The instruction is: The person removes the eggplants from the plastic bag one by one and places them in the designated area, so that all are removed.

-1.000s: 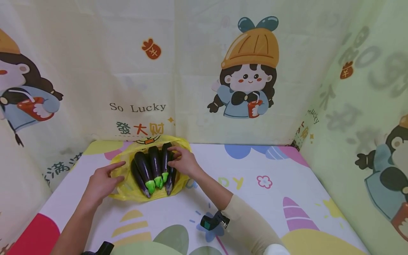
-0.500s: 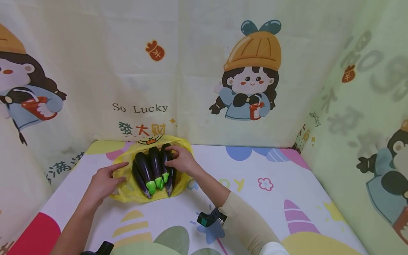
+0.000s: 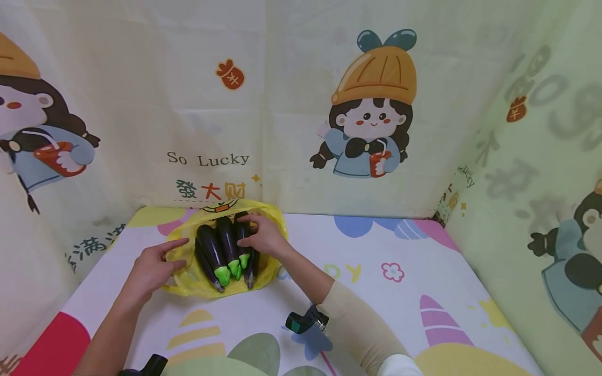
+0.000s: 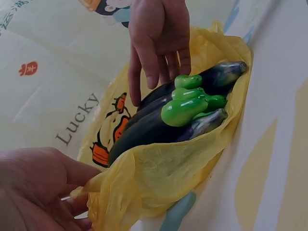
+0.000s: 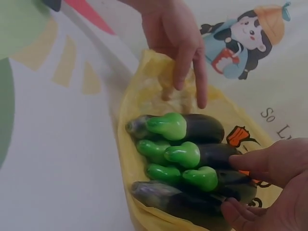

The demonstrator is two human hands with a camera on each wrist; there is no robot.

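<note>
Several dark purple eggplants [image 3: 210,245] with bright green caps lie side by side in an opened yellow plastic bag [image 3: 183,279] on the table. My right hand [image 3: 265,237] reaches in from the right. Its thumb and fingers pinch an eggplant [image 5: 236,182] on the right of the group, from both sides. At the bag's left rim is my left hand [image 3: 152,269], index finger and thumb straight and spread apart. In the right wrist view, its other fingers show partly through the thin yellow plastic.
The table [image 3: 338,324] has a colourful printed cover with pastel shapes. Behind it hangs a cream backdrop [image 3: 291,104] with cartoon figures, and a similar sheet [image 3: 494,198] closes off the right side. A dark wrist device [image 3: 305,319] sits at my right forearm.
My right hand has slid a little to the left over the right-hand eggplants, and the upper end of the one between its fingers has shifted left. My left hand stays at the rim.
</note>
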